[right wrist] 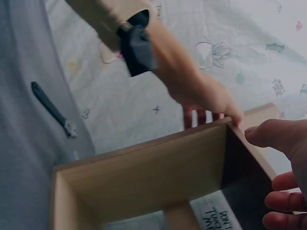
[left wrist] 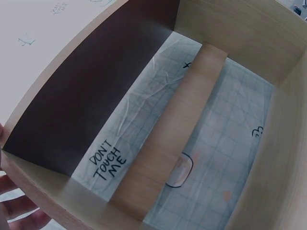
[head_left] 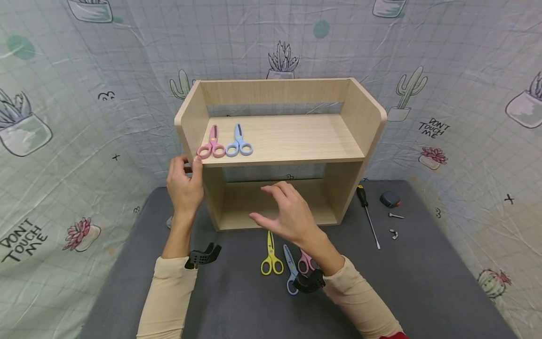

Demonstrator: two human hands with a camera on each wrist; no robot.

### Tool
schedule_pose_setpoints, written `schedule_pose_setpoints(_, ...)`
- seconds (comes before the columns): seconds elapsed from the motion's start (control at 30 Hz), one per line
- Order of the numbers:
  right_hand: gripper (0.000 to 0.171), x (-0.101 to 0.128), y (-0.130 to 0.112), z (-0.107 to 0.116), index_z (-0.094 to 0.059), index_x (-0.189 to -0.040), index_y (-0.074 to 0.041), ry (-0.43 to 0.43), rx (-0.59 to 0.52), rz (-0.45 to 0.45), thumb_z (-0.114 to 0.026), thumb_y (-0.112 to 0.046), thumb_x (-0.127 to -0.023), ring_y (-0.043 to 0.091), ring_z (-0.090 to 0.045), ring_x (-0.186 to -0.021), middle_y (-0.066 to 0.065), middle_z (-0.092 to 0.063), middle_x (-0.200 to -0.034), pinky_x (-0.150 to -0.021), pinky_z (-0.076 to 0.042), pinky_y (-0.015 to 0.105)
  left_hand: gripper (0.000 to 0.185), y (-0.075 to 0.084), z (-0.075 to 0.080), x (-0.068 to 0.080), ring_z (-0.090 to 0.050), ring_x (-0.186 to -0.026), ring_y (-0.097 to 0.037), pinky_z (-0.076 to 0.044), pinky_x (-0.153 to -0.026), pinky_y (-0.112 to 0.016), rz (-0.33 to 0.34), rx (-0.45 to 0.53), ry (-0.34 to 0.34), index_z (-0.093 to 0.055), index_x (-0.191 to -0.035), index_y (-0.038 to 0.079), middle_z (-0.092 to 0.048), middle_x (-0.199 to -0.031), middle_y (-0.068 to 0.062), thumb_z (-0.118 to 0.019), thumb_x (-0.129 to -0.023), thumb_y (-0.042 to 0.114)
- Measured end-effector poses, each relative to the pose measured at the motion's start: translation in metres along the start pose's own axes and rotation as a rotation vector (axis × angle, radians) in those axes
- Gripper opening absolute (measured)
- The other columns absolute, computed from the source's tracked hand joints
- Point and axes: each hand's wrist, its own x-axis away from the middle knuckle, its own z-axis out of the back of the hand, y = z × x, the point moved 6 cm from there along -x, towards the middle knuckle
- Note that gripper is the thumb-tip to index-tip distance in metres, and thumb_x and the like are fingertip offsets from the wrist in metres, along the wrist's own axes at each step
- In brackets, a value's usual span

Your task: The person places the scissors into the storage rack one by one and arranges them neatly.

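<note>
Wooden shelf (head_left: 279,141) stands on grey mat (head_left: 423,282), near back. Pink scissors (head_left: 211,143) and blue scissors (head_left: 239,142) already lie side by side on top board, left end. Left hand (head_left: 185,186) holds shelf's left side wall, thumb on front edge. Right hand (head_left: 288,214) hangs loose before lower opening, fingers relaxed, holding nothing. Still on mat: yellow scissors (head_left: 271,256), another blue pair (head_left: 290,268), another pink pair (head_left: 306,262). Looks like two put up, three left. Screwdriver (head_left: 367,214) lies right of shelf.
</note>
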Motion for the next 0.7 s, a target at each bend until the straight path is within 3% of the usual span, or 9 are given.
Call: schedule_pose_setpoints(0.7, 0.06, 0.068, 0.014, -0.044, -0.065, -0.12, -0.011, -0.163, 0.031, -0.065, -0.083, -0.046, -0.075, 0.015, -0.06, -0.094, 0.001, -0.061, -0.108, -0.078, -0.054, 0.031, 0.044, -0.005, -0.002, -0.001, -0.064, -0.091, -0.04, -0.05, -0.08, -0.053, 0.004, 0.001, 0.002, -0.062, -0.107, -0.005, -0.061, -0.106, -0.024, -0.054, -0.096, 0.037)
